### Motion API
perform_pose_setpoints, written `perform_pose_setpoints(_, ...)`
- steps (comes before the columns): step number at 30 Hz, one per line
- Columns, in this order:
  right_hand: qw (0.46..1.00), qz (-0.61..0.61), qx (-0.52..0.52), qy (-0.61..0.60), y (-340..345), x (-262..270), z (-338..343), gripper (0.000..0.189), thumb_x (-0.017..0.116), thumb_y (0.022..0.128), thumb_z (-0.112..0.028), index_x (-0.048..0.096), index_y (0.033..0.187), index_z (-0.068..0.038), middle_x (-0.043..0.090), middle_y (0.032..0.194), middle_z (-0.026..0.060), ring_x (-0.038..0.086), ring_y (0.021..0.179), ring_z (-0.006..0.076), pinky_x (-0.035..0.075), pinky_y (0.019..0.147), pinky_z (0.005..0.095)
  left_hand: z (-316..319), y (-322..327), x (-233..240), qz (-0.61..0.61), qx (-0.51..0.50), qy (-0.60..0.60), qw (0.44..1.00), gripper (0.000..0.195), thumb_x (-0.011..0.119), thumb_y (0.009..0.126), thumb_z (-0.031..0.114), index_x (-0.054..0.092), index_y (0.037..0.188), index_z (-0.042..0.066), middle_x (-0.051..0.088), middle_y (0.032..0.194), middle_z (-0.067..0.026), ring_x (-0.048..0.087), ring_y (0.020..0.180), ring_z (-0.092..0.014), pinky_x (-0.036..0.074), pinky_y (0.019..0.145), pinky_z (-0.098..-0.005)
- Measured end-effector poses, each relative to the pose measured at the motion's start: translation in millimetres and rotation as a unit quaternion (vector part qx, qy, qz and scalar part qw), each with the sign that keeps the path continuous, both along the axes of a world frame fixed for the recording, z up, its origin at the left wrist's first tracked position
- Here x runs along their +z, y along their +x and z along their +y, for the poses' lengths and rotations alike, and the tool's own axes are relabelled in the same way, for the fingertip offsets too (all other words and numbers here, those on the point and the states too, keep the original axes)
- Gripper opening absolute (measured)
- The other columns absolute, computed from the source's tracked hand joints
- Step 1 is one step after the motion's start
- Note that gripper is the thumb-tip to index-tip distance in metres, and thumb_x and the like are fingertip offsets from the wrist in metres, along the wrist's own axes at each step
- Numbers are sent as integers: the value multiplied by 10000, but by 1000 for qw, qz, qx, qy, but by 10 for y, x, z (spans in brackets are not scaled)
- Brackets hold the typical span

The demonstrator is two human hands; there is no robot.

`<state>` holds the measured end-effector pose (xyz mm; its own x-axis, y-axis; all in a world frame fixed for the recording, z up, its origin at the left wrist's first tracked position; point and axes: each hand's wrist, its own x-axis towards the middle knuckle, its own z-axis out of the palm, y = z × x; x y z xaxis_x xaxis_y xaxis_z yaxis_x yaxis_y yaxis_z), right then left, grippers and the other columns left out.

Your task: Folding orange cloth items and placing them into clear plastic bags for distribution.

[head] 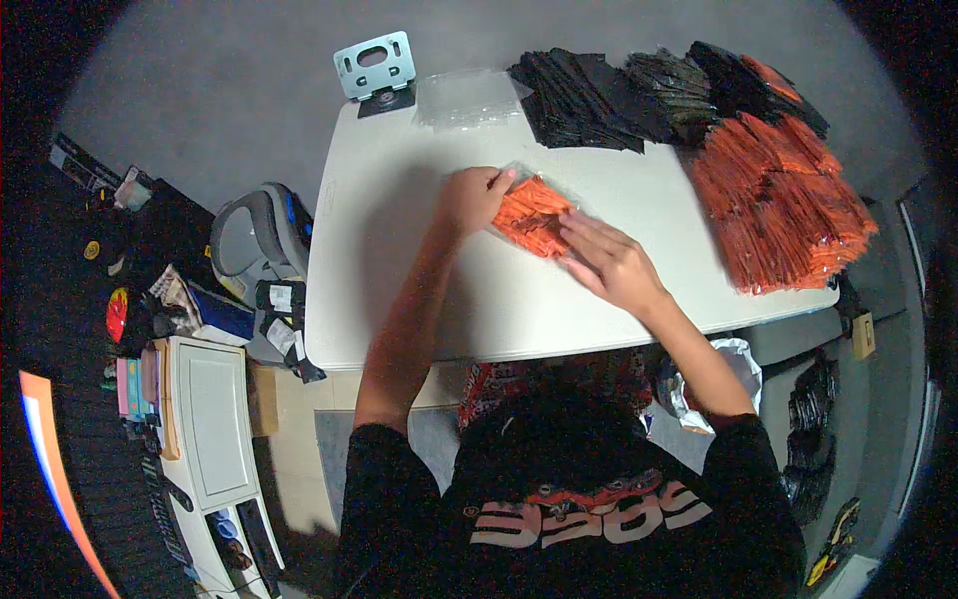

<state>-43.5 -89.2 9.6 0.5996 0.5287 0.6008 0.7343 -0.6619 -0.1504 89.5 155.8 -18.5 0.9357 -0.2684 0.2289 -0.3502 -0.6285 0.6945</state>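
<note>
On the white table lies a clear plastic bag with folded orange fabric inside, set at a slant. My left hand pinches the bag's upper left edge, thumb on top. At the opposite end, the fingertips of my right hand touch the orange fabric's right side, and the thumb lies by the bag's lower corner. Whether the right fingers grip or only press is not clear. Dark marks show on the fabric between the hands.
Bagged orange packets are heaped at the table's right. Black packets line the far edge, beside a stack of clear bags and a metal stand. A white cabinet stands at lower left, a grey chair left of the table.
</note>
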Motion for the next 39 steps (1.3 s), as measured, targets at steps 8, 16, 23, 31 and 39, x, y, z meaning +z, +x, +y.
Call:
perform_pose_setpoints(8, 994, 102, 21, 16, 166, -232, 112, 307, 646, 925, -61, 695, 1217, 19, 707, 1280, 154, 728, 1080, 309, 592, 962, 411, -13, -17, -26, -35, -4, -5, 999, 499, 531, 1035, 440, 703, 825, 21, 672, 795, -234, 650, 740, -438, 507, 700, -500)
perform_pose_setpoints(16, 981, 145, -43, 125, 205, -215, 231, 287, 628, 997, -179, 716, 1143, 51, 729, 1168, 218, 737, 1029, 346, 590, 951, 413, 15, 21, -48, 3, 16, 34, 999, 486, 502, 1060, 442, 745, 1042, 22, 729, 908, -221, 736, 872, -372, 555, 806, -463)
perform_pose_setpoints(23, 994, 23, -111, -5, 177, -211, 170, 349, 633, 981, -190, 684, 1213, 66, 692, 1269, 225, 706, 1130, 357, 576, 971, 433, 10, 40, -129, -54, 15, 15, 998, 408, 532, 1033, 360, 684, 922, -2, 689, 917, -257, 659, 855, -467, 516, 778, -528)
perform_pose_setpoints(31, 996, 59, -60, -1, 194, -226, 199, 334, 641, 973, -160, 667, 1234, 47, 681, 1286, 238, 653, 1235, 350, 536, 1045, 430, -44, -9, -92, -72, 24, -9, 997, 371, 544, 1029, 346, 686, 946, 14, 686, 914, -248, 662, 865, -465, 519, 782, -526)
perform_pose_setpoints(39, 997, 41, -71, -5, 369, -232, 302, 397, 661, 971, -189, 643, 1276, 66, 609, 1414, 217, 563, 1352, 338, 472, 1125, 430, 22, 54, -102, -36, -2, 36, 999, 410, 507, 1059, 386, 737, 1099, 50, 734, 991, -221, 715, 927, -415, 557, 841, -467)
